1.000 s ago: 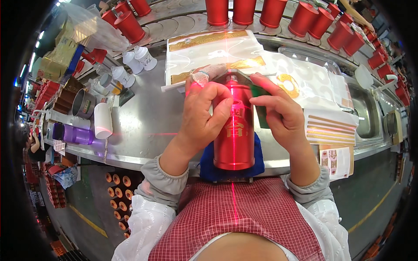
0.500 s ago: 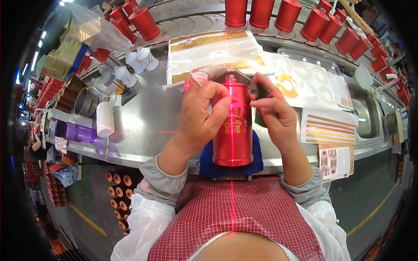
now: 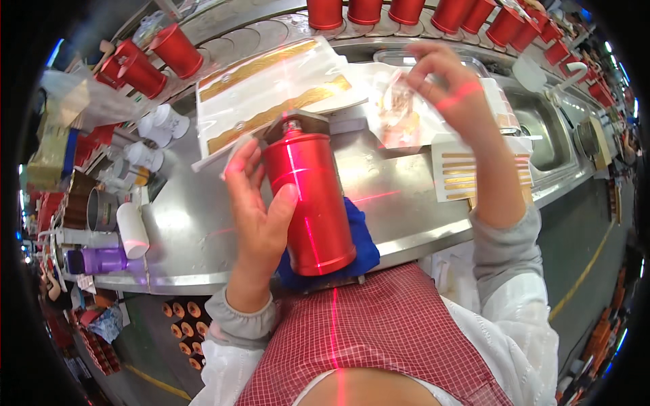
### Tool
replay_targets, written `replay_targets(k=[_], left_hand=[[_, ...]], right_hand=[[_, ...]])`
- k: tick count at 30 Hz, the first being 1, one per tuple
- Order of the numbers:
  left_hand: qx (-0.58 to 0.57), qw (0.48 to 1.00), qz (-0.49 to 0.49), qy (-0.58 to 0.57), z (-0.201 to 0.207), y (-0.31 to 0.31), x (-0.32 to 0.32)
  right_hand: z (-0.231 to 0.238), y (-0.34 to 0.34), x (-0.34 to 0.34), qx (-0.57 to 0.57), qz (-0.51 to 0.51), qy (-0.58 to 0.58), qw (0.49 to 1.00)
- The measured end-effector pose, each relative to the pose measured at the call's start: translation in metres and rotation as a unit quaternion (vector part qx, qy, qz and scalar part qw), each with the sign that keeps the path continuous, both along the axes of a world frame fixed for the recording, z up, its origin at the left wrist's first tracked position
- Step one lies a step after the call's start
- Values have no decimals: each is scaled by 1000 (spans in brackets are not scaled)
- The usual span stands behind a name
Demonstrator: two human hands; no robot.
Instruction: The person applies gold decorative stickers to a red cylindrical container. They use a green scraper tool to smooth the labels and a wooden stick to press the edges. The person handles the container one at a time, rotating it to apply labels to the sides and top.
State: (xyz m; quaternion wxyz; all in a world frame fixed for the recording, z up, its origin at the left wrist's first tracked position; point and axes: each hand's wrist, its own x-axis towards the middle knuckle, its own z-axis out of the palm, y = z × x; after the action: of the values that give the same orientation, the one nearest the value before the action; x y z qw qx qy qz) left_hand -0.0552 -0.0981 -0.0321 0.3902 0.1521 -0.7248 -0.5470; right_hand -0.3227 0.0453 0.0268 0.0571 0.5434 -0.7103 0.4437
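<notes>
A shiny red bottle (image 3: 313,210) with a metal threaded neck leans toward me, its lower end on a blue cloth (image 3: 362,237) at the bench edge. My left hand (image 3: 254,223) is beside it, the thumb against its front and the fingers curled along its left side. A small whitish wad of cloth (image 3: 238,147) shows at those fingers. Farther right my raised right hand (image 3: 447,88) is bent at the fingers, slightly blurred. At its fingertips a clear sticker sheet (image 3: 393,122) is tilted up and smeared by motion. A dark angular rest (image 3: 308,122) is behind the bottle neck.
Gold-patterned sheets (image 3: 271,101) lie at the back, with a sheet of gold strips (image 3: 460,172) to the right. A steel sink (image 3: 545,135) is beyond. Red bottles (image 3: 406,10) line the far conveyor. White cups (image 3: 162,125), a paper roll (image 3: 132,230) and a purple bottle (image 3: 101,260) stand left.
My right hand has moved away from the bottle, up and right to the sticker sheets. The bottle's gold lettering no longer shows. My left hand has shifted down along its left side.
</notes>
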Motion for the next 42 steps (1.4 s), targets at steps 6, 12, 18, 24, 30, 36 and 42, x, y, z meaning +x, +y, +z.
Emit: replay_targets(k=[6,12,18,24,30,36,42], left_hand=[[235,970,-57,-23,-13,14,-2],[317,943,-93,-36,-10,10,-1],[366,921,-126,-39,-9,6,1],[345,924,-166,7,-21,0,3],[373,905,-188,74,-13,-2,4],[269,950,-157,36,-20,-1,1],[235,964,-124,5,-20,2,-1]], right_hand=[[-85,-18,-197,287,-212,-91,930],[-157,-55,-222,329,-356,90,870],[-97,-38,-171,157,-183,196,951],[14,-20,-8,73,-13,26,997],[43,-23,72,54,147,-71,985],[-20,-50,108,71,115,-163,977],[-28,-54,112,65,93,-170,979]])
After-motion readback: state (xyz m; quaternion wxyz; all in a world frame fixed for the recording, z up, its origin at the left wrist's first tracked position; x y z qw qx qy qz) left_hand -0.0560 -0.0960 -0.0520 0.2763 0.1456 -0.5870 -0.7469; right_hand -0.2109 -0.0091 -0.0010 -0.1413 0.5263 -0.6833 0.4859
